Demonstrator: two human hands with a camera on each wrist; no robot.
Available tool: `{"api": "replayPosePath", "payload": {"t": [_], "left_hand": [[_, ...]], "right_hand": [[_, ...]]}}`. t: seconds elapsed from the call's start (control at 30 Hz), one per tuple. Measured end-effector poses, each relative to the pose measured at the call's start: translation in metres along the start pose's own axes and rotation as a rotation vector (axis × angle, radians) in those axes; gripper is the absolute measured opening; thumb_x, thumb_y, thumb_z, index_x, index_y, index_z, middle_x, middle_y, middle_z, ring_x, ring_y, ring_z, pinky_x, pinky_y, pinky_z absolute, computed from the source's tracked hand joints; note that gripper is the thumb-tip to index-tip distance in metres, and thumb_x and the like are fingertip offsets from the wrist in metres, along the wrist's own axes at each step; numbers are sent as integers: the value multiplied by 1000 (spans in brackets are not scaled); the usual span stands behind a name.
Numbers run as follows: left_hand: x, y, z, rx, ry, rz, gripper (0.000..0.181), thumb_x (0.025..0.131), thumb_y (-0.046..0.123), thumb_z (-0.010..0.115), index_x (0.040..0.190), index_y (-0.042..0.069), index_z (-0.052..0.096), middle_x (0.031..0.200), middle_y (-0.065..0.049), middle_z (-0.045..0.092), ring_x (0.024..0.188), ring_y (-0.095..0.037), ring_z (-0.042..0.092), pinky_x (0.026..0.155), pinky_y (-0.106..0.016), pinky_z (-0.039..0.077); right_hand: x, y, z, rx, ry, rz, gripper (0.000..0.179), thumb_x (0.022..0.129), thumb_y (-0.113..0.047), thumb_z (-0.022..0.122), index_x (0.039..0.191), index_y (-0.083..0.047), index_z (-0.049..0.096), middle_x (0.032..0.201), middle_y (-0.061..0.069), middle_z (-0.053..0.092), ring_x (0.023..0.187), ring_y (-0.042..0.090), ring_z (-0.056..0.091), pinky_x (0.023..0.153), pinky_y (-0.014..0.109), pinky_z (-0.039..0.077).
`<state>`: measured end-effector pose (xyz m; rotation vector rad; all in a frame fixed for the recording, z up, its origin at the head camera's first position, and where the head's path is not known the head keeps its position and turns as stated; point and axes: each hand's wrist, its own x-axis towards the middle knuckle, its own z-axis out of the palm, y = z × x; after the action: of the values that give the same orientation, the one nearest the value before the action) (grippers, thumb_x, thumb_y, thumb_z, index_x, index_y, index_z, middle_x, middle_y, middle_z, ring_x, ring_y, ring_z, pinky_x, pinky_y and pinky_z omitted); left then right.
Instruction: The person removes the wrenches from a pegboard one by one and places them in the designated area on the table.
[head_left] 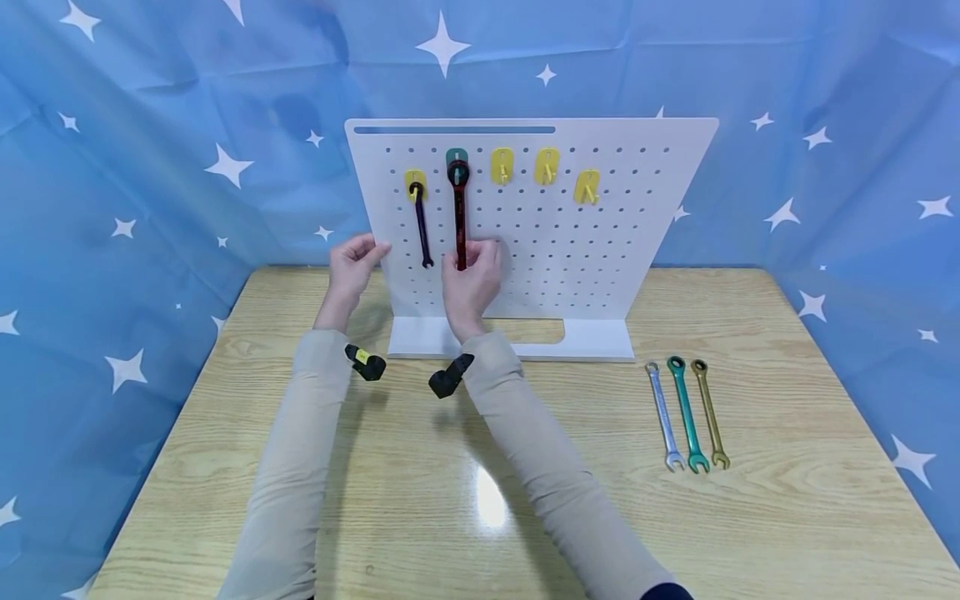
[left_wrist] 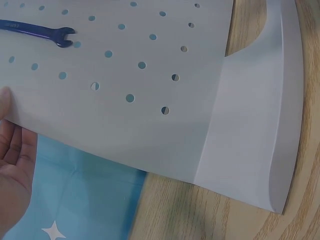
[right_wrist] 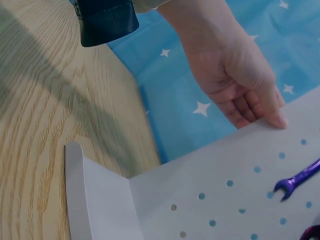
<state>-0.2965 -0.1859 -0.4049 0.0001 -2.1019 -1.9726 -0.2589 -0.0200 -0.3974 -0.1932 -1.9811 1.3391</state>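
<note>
My left hand [head_left: 348, 275] pinches the left edge of a white pegboard [head_left: 555, 250], thumb in front and fingers behind, as the right wrist view also shows. My right hand [head_left: 472, 285] grips the lower end of a dark red wrench [head_left: 460, 212]. That wrench's ring end sits at a green hook [head_left: 457, 155] on the board. To its left, a purple wrench [head_left: 422, 229] hangs by its ring from a yellow hook [head_left: 412, 177], its open end pointing down. In the right wrist view my right hand is out of frame.
Three more yellow hooks [head_left: 502, 166] line the board's upper part. On the wooden table [head_left: 795, 500], to the right, lie three wrenches: silver-blue [head_left: 665, 417], green [head_left: 687, 417] and bronze [head_left: 710, 414]. A blue star-patterned curtain [head_left: 840, 108] surrounds the table.
</note>
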Motion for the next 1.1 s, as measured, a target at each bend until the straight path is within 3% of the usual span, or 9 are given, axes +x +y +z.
{"api": "replayPosePath", "payload": {"t": [0.7, 1.1], "left_hand": [[0, -1, 0, 15, -9, 15, 8, 85, 9, 69, 84, 16, 71, 72, 10, 64, 70, -8, 52, 65, -21, 42], [1, -1, -1, 3, -10, 3, 6, 85, 10, 70, 84, 15, 72, 71, 9, 63, 71, -8, 52, 67, -24, 40]], "right_hand": [[-1, 0, 8, 38, 37, -5, 13, 79, 0, 63, 88, -1, 54, 87, 10, 55, 79, 22, 52, 69, 27, 43], [-2, 1, 6, 46, 14, -14, 14, 79, 0, 63, 89, -1, 54, 88, 10, 55, 80, 22, 53, 70, 27, 43]]}}
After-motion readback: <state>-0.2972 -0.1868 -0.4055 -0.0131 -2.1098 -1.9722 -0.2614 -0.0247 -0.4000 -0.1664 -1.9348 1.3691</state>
